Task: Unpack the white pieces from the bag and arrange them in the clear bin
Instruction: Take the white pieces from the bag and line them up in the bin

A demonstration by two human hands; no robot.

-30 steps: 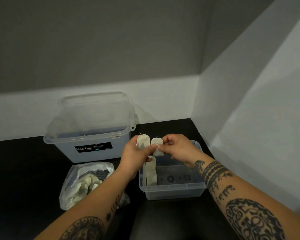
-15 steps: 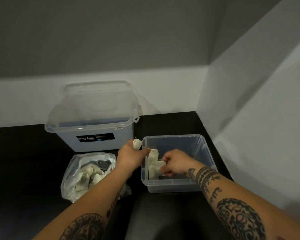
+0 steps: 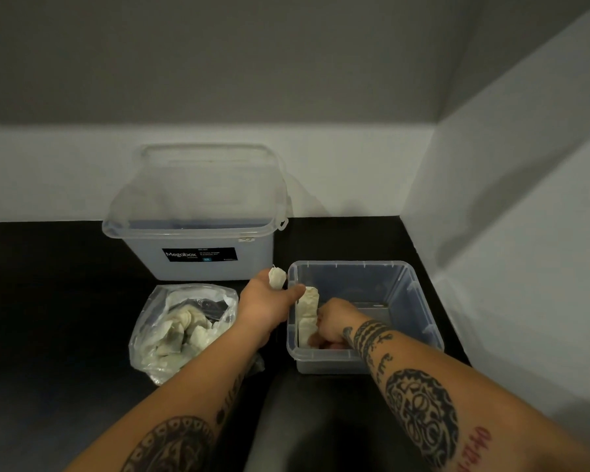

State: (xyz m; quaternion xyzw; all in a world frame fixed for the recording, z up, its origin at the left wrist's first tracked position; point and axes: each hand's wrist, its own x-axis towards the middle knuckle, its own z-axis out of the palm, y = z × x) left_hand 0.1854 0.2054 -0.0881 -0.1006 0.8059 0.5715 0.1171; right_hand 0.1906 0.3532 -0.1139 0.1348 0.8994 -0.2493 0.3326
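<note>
On the left of the matte black tabletop (image 3: 48, 301) lies a crinkled clear plastic bag (image 3: 157, 321), its mouth open toward the back, holding a jumble of soft, off-white paper sachets (image 3: 184, 332) that look limp and creased. Behind it stands a tall translucent storage box (image 3: 201, 260) with smooth frosted walls, a black label reading "Megabox" on its front, and a clear lid sitting over the top.

The left hand (image 3: 266, 304) is just right of the bag, beside the left wall of the clear bin (image 3: 419, 301). Its fingers are curled around one white sachet (image 3: 277, 278), whose flat, pointed top pokes up above the knuckles, while the fingertips reach over the bin's left rim.

The bin is a low, rectangular, transparent tub with rounded corners and a thick rim. Against its left inner wall stand upright sachets (image 3: 308, 315), flat and papery, packed side by side. The right hand (image 3: 332, 323) is down inside the bin, touching these standing pieces, with fingers curled in against them; whether it pinches one or only presses them cannot be told, as the fingertips are hidden. Both forearms carry dark tattoos. Pale, smooth walls (image 3: 491, 199) enclose the corner at the right.
</note>
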